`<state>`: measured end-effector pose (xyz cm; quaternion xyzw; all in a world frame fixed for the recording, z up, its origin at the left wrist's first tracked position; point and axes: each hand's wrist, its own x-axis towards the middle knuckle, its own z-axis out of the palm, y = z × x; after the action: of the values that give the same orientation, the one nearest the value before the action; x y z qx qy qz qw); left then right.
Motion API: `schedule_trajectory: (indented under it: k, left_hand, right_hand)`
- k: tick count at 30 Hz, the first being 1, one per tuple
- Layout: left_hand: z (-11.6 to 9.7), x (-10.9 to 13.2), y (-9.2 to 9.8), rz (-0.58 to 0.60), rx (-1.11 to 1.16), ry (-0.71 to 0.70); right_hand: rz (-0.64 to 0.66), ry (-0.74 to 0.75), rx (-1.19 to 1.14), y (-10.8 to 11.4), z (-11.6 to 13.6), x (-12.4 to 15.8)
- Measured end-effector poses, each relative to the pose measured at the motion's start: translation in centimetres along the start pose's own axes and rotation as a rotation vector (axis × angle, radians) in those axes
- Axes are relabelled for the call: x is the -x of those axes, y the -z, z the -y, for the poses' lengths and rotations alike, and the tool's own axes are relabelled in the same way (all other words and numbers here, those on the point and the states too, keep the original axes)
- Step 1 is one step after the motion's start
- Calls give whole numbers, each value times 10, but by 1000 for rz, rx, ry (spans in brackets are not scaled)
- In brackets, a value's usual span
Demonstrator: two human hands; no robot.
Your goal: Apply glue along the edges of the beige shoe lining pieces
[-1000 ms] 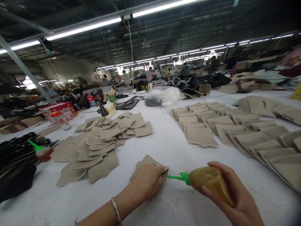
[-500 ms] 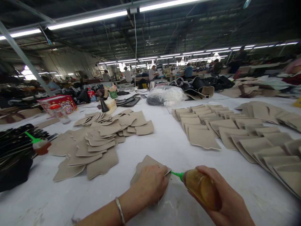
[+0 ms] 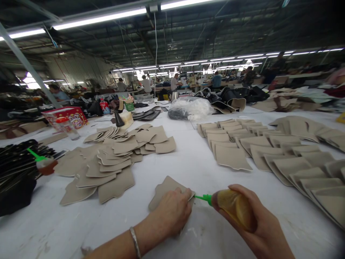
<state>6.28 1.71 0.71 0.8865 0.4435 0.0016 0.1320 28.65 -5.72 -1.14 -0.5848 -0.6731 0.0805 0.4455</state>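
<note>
My left hand (image 3: pixel 174 212) presses down on a beige cut fabric piece (image 3: pixel 164 187) that lies on the white table (image 3: pixel 188 165); its fingers are curled over the piece's right edge. My right hand (image 3: pixel 256 226) is wrapped round an amber squeeze bottle (image 3: pixel 234 208) with a green nozzle (image 3: pixel 202 197). The nozzle tip touches the right edge of the piece, just beside my left fingers. A metal bracelet sits on my left wrist.
A loose heap of beige pieces (image 3: pixel 113 162) lies at left. Overlapping rows of similar pieces (image 3: pixel 269 151) spread at right. Black strips (image 3: pixel 16 165) and a second green-nozzled bottle (image 3: pixel 44 163) sit at far left. A red box (image 3: pixel 67 117) and a plastic bag (image 3: pixel 190 108) stand farther back; people work beyond.
My right hand has brought the bottle leftward, so the nozzle tip now meets the piece's edge. My left hand keeps holding the piece down in about the same place.
</note>
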Motion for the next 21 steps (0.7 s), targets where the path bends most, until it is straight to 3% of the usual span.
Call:
schedule_trajectory:
  k: [15,21]
  left_hand:
    - [5,5,5,11,42,-19]
    - [5,7,10,27,59,-27]
  right_hand:
    - [-22,-64,-82,2,8,-4]
    - [34,-226,-235,2,19,1]
